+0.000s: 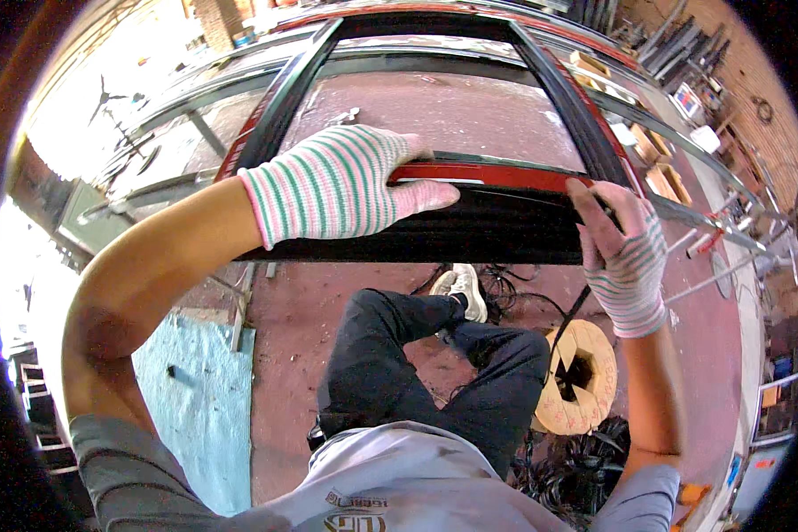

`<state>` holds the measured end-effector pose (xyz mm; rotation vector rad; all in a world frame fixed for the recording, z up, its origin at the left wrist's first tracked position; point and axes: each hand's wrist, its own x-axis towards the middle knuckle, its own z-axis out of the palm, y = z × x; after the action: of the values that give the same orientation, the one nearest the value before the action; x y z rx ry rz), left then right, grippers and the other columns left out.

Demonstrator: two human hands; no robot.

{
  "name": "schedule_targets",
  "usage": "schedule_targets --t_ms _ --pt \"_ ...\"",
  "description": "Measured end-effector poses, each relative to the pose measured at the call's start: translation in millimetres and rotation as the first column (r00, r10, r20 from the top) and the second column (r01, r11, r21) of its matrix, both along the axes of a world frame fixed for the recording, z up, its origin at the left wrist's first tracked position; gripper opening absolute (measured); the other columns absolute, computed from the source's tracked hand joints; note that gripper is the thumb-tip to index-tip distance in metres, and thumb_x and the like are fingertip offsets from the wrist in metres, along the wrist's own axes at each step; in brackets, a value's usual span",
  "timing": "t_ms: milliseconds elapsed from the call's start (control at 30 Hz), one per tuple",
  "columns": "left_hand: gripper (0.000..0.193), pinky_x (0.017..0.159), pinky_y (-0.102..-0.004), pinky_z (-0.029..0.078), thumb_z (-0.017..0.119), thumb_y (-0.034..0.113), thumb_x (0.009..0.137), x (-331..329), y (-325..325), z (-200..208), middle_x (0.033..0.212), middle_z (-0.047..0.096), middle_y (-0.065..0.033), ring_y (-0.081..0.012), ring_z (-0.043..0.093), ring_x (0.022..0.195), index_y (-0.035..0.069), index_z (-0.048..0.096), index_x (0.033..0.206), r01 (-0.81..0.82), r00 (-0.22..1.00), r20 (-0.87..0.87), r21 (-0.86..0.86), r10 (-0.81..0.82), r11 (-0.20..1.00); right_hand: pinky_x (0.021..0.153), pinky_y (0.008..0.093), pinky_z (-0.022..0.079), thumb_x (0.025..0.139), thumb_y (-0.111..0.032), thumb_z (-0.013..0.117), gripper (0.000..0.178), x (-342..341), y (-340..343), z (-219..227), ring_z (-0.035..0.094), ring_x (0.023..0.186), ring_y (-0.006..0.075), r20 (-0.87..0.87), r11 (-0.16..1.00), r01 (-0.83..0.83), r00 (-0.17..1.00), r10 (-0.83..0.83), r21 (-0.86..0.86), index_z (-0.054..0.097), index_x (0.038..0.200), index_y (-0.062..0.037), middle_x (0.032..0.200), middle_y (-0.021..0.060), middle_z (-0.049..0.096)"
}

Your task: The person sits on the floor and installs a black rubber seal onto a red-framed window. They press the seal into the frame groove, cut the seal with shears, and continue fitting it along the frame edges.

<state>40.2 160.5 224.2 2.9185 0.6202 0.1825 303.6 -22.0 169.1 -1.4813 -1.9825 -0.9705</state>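
Observation:
A black rectangular frame (470, 222) with red strips along its edges lies in front of me on metal rails. My left hand (337, 182), in a pink, white and green striped glove, grips its near bar, the thumb along the front face and the fingers over the top. At the near right corner my right hand (625, 239), in a similar glove, is closed with its fingertips against the bar. A thin black strip (569, 319) rises from beside the cardboard-coloured reel (576, 377) to this hand. What lies inside the right fingers is mostly hidden.
Long metal rails (674, 208) run beneath and beyond the frame. A tangle of black strip (585, 470) lies by the reel. On the reddish floor at left is a light blue sheet (199, 399). Open cardboard boxes (668, 182) stand at the right, and a fan (106, 97) at far left.

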Motion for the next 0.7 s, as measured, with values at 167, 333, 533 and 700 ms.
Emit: schedule_targets --t_ms 167,333,533,700 --pt "0.048 0.079 -0.0439 0.053 0.063 0.046 0.095 -26.8 6.2 -1.5 0.092 0.068 -0.0273 -0.0408 0.068 0.088 0.001 0.066 0.113 -0.055 0.997 0.047 -0.024 0.056 0.998 0.087 0.0416 0.051 0.075 0.001 0.069 0.054 -4.0 0.6 -0.9 0.063 0.097 0.0315 -0.053 0.998 -0.019 0.998 0.016 -0.053 0.066 0.127 -0.0138 0.108 0.0115 0.064" --pt "0.047 0.07 -0.0443 0.052 0.064 0.045 0.094 -29.0 8.8 -5.0 0.082 0.065 -0.0271 -0.0419 0.067 0.078 -0.001 0.067 0.103 -0.051 0.996 0.073 0.05 0.047 0.997 0.082 0.0431 0.052 0.075 0.004 0.069 0.059 -3.7 2.0 0.1 0.064 0.094 0.0327 -0.018 0.998 -0.059 0.998 0.058 -0.029 0.064 0.131 -0.0145 0.107 0.012 0.064" --pt "0.047 0.066 -0.0454 0.051 0.064 0.046 0.094 -28.8 12.3 -9.6 0.078 0.064 -0.0265 -0.0421 0.066 0.074 0.0 0.068 0.101 -0.024 0.993 0.12 0.04 0.019 0.999 0.083 0.0427 0.052 0.075 0.002 0.07 0.056 -3.6 1.6 0.7 0.064 0.094 0.0325 -0.013 0.999 -0.021 1.0 0.021 -0.034 0.066 0.129 -0.0149 0.107 0.0126 0.065" --pt "0.051 0.072 -0.044 0.052 0.063 0.048 0.094 -45.1 14.8 -2.1 0.083 0.065 -0.0258 -0.0414 0.067 0.081 0.0 0.068 0.111 -0.033 0.996 0.078 -0.039 0.036 0.999 0.084 0.0422 0.052 0.077 0.0 0.069 0.053 -5.2 2.3 0.4 0.064 0.095 0.0325 -0.038 0.997 -0.006 0.999 0.003 -0.075 0.067 0.127 -0.0141 0.107 0.0129 0.064"
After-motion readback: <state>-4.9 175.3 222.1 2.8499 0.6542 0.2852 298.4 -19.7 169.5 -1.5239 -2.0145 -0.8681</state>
